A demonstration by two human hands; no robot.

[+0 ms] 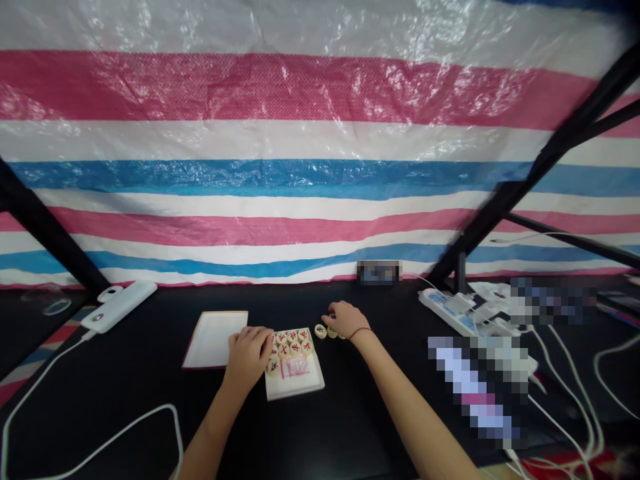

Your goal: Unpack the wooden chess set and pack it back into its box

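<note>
My left hand [250, 350] is curled against the left side of a shallow white box [295, 385], its fingertips partly hidden. Two rows of round Chinese chess pieces [294, 348] with red characters fill the far part of the box. A piece with a black character [273, 365] sits in front of them at the left, beside red marks on the box floor. To the right of the box, my right hand [346, 320] is closed with bent fingers over a small group of loose pieces, its fingertips on one of them. One loose black-character piece [321, 331] shows beside these fingers.
A white lid-like tray [216, 340] lies left of the box. Farther left are a white power bank [120, 307] and its cable. A power strip [447, 310], plugs and cables spread over the right. A striped sheet [280, 140] hangs behind the black table [320, 443].
</note>
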